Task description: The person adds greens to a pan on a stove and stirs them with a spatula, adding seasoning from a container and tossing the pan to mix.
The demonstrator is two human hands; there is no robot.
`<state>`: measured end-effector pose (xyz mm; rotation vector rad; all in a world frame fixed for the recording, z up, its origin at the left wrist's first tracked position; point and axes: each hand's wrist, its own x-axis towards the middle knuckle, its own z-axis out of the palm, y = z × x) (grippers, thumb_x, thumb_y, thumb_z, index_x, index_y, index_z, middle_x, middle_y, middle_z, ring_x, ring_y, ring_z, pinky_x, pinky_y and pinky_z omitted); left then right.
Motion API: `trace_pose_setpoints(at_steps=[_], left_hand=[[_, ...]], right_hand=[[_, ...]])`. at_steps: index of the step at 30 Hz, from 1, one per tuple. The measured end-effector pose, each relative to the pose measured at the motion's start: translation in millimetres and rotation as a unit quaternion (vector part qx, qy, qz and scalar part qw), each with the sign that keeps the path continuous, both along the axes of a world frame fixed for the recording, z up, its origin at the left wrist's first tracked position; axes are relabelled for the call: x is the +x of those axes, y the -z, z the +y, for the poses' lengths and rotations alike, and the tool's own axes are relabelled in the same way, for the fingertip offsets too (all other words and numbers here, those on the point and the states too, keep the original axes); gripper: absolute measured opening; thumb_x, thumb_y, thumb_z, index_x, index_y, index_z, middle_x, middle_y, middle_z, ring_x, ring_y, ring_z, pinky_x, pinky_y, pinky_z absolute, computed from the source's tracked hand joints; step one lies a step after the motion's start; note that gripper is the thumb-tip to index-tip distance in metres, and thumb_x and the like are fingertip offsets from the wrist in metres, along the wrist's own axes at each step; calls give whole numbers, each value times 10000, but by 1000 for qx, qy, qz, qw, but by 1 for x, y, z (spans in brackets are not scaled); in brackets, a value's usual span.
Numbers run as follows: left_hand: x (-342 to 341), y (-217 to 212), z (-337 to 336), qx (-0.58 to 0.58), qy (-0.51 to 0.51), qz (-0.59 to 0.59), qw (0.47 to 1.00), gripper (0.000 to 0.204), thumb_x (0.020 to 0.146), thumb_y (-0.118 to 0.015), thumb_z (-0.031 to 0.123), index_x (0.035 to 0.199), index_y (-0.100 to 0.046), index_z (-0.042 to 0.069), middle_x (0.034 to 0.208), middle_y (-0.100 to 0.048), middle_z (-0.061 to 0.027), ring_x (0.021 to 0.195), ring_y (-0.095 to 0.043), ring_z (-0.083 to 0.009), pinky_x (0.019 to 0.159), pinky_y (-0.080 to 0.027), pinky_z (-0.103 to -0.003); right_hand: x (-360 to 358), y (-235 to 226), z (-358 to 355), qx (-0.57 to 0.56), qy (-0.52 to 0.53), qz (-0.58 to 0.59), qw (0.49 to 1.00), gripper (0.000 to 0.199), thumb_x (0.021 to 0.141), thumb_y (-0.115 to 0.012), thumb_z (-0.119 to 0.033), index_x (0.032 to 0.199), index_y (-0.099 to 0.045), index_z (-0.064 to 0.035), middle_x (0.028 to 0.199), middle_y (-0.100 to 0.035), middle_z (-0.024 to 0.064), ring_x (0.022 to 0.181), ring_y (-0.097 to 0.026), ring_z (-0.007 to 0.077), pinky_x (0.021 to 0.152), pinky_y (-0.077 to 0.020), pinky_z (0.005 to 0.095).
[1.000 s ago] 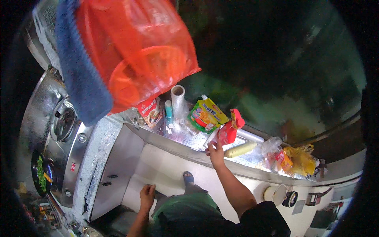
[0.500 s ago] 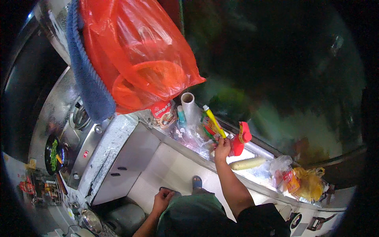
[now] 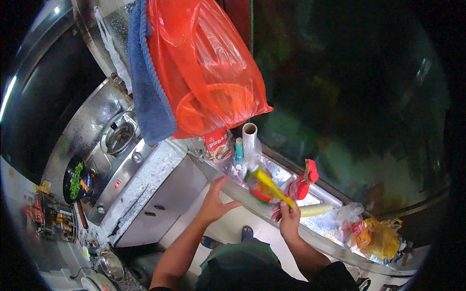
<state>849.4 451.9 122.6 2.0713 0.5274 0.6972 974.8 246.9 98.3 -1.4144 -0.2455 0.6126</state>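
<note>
My right hand (image 3: 290, 220) grips the lower end of a long yellow bar (image 3: 274, 188), which looks like a bag clip. A clear packet (image 3: 258, 186) with red and green colouring hangs along it; motion blurs both. Fingers and thumb apart, my left hand (image 3: 217, 203) is empty, left of the packet and not touching it. Behind the right hand, a red bottle (image 3: 304, 181) stands on the foil-lined ledge (image 3: 335, 234). A pale roll (image 3: 315, 210) lies beside that hand. An upright clear-wrap roll (image 3: 250, 144) and a teal-capped bottle (image 3: 239, 152) stand beyond the packet.
A large red plastic bag (image 3: 208, 72) and a blue towel (image 3: 150, 97) hang ahead. On the left, a stove (image 3: 116, 167) carries a wok (image 3: 73, 182) with greens and a pot lid (image 3: 118, 133). A yellow bag (image 3: 381, 237) sits at the ledge's right end.
My right hand has lifted the yellow bar and packet off the ledge, toward me. My left hand has risen from beside my body and opened near them. The view has shifted.
</note>
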Motion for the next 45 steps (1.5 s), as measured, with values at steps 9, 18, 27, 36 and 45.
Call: trace_pose_setpoints(at_steps=[9,18,27,36,45], left_hand=[[-46,7,-3,-464,-76,-115,875,339,850,-581,110,1157,-483,5,1070,-586,-93,953,-583,-180,831,-470,-320],[-51,-15,-51,-554,-126,-273,777,388,906,-504,218,1210,-417,-7,1170,-527,-134,1076,-530,-255,917,-431,-399],[-93,-3,9,-605,-15,-516,606,659,923,-190,527,1281,-434,31,1382,-381,-99,1276,-331,-255,1067,-194,-423],[-79,4,13,-625,10,-587,514,501,937,-299,386,1254,-463,33,1371,-384,-113,1293,-307,-291,1075,-208,-441],[-89,13,20,-599,39,-628,496,469,935,-313,322,1267,-448,20,1402,-337,-132,1315,-279,-291,1082,-219,-415]], right_hand=[[-30,10,4,4,-159,23,987,371,856,-581,-89,1187,-418,-45,761,-549,41,605,-528,100,538,-439,230],[-69,22,64,19,-205,248,947,439,869,-560,-125,1266,-397,-31,1195,-505,91,992,-522,179,837,-440,331],[-18,-19,51,133,-223,47,965,661,760,-690,-211,1295,-346,-33,1272,-451,90,1155,-462,231,981,-371,389],[-22,-68,56,69,-298,-122,944,610,682,-766,-124,1183,-457,37,1141,-537,90,1037,-522,188,915,-410,339],[-28,-89,65,37,-344,-231,909,506,697,-733,-86,1123,-501,58,1070,-559,107,974,-539,181,861,-424,318]])
